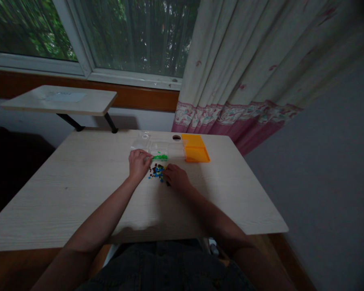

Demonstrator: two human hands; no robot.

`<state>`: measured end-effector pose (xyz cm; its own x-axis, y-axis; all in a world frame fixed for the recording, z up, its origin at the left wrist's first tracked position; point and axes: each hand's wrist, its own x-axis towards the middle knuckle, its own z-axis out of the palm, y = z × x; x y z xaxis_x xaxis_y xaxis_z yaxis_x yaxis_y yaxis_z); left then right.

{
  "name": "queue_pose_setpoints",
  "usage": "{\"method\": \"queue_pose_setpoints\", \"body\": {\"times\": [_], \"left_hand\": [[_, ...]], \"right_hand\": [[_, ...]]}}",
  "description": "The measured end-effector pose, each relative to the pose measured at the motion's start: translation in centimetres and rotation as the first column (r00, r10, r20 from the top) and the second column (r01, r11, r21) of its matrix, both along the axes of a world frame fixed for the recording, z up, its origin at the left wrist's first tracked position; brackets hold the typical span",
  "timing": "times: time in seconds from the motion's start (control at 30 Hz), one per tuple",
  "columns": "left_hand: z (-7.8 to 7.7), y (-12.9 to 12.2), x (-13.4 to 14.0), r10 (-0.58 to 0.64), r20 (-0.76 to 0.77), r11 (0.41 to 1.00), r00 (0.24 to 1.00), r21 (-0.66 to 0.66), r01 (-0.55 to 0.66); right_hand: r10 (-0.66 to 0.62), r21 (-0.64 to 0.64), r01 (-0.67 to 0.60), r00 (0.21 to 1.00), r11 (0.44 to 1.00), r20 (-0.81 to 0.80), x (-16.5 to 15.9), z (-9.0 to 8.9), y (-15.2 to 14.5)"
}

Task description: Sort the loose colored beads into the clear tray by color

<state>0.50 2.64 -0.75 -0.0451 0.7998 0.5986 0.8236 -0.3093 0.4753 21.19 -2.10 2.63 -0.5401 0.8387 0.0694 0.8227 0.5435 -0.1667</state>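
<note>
A pile of small blue, yellow and dark brown pieces [156, 172] lies loose on the table in front of me. My right hand [178, 178] is at the pile's right side, its fingers bent down and closed among the pieces; whatever is between the fingertips is hidden. Just behind the pile, a clear plastic box [159, 146] holds small green pieces [160, 157] along its front. My left hand [138, 165] is at the front left corner of this box, thumb and forefinger closed on its edge.
Right of the clear box stands an orange tray [197, 154] with its raised lid. Another clear plastic container [141, 141] sits behind my left hand. A round cable hole [176, 138] is near the back edge. The raised shelf [63, 99] stands at the back left.
</note>
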Motion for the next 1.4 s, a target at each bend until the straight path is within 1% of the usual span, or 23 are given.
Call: {"method": "queue_pose_setpoints", "body": {"times": [0.13, 0.3, 0.4, 0.63, 0.73, 0.8, 0.93, 1.07, 1.13, 1.2, 1.3, 1.4], "left_hand": [[0.0, 0.1, 0.0, -0.013, 0.011, 1.000, 1.000, 0.024, 0.012], [0.0, 0.1, -0.1, -0.026, 0.015, 0.999, 1.000, 0.040, 0.026], [-0.2, 0.2, -0.2, -0.027, 0.007, 0.999, 1.000, 0.045, 0.027], [-0.2, 0.2, -0.2, -0.044, 0.002, 0.998, 0.999, 0.045, 0.044], [0.0, 0.0, -0.2, -0.055, 0.001, 0.998, 0.998, 0.036, 0.055], [0.2, -0.1, -0.1, -0.082, -0.009, 0.996, 0.997, 0.034, 0.082], [0.6, -0.6, 0.2, -0.183, -0.045, 0.983, 0.982, 0.022, 0.184], [1.1, -1.3, 0.7, -0.332, -0.080, 0.943, 0.940, 0.009, 0.333], [1.2, -1.6, 0.9, -0.408, -0.105, 0.912, 0.907, -0.003, 0.410], [1.3, -1.9, 1.2, -0.469, -0.132, 0.882, 0.873, -0.020, 0.471], [1.2, -2.1, 1.5, -0.513, -0.163, 0.857, 0.843, -0.038, 0.514], [1.0, -2.1, 1.7, -0.510, -0.185, 0.857, 0.840, -0.031, 0.514]], "right_hand": [[-0.029, -0.014, 0.029, 0.999, 0.999, -0.016, -0.1, 0.0, 0.1], [-0.043, -0.031, 0.040, 0.994, 0.999, -0.104, -0.2, -0.3, 0.4], [-0.049, -0.036, 0.045, 0.991, 0.998, -0.126, -0.2, -0.5, 0.5], [-0.039, -0.005, 0.038, 0.991, 0.999, -0.126, -0.2, -1.0, 0.7], [-0.044, 0.009, 0.046, 0.986, 0.999, -0.161, 0.0, -1.2, 0.8], [-0.066, -0.006, 0.066, 0.976, 0.998, -0.208, 0.2, -1.3, 0.9], [-0.127, -0.092, 0.103, 0.940, 0.990, -0.316, 0.5, -1.6, 1.1], [-0.184, -0.154, 0.129, 0.881, 0.980, -0.436, 0.7, -1.9, 1.5], [-0.217, -0.182, 0.142, 0.829, 0.973, -0.516, 0.9, -2.0, 1.8], [-0.269, -0.235, 0.155, 0.755, 0.959, -0.598, 1.1, -2.2, 2.1], [-0.348, -0.342, 0.141, 0.644, 0.929, -0.681, 1.4, -2.7, 2.5], [-0.388, -0.430, 0.066, 0.569, 0.901, -0.725, 1.4, -3.1, 2.8]]}}
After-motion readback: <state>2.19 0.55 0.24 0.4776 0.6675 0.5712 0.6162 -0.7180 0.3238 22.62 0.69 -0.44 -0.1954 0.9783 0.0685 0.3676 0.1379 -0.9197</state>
